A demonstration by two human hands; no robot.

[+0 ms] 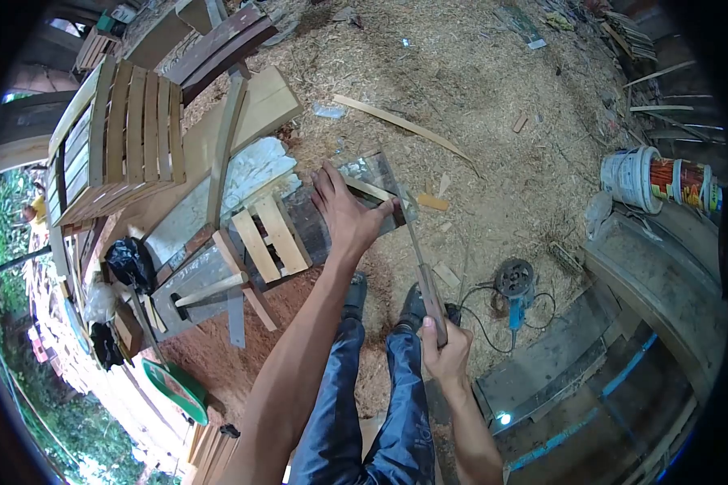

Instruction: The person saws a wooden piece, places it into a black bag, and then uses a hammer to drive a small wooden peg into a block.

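Note:
My right hand [447, 349] is wrapped round the wooden handle of a hand saw [431, 295]. The saw's long thin blade points away from me, along the end of a dark bench plank. On that plank, my left hand [346, 212] grips a pale wooden strip [367, 189], thumb stretched toward its right end by the blade. Left of this hand lies a small slatted wood panel [271, 238]. Farther left, a hammer [212, 289] with a pale handle rests across the bench, beside a flat metal blade or rule [235, 320].
A large slatted crate [120, 137] stands at upper left, near black plastic bags [129, 264] and a green basin [175, 391]. Right of my feet sits a blue corded power tool [515, 284]. Paint buckets [631, 179] lie at far right. Shavings and a curved strip [408, 125] cover the ground.

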